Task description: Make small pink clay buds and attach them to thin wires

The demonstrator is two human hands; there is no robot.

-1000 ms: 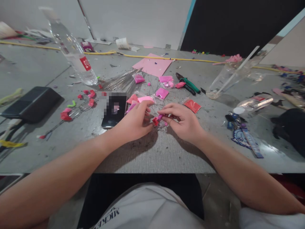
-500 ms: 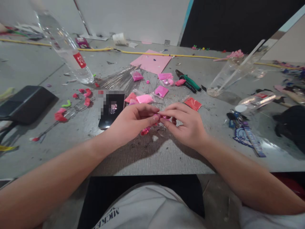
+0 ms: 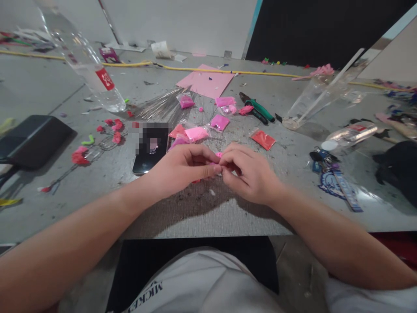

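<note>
Grey table under phone, pliers

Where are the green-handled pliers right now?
In the head view, the green-handled pliers lie on the table right of centre, beyond the right hand, between a coral-pink packet on their left and a clear cup.

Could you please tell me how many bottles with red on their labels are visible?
2: a water bottle stands on the left, beyond the phone; a plastic bottle lies on its side on the right, beyond the keychain.

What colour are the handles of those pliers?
The pliers' handles are green and black, best seen in the head view.
</note>
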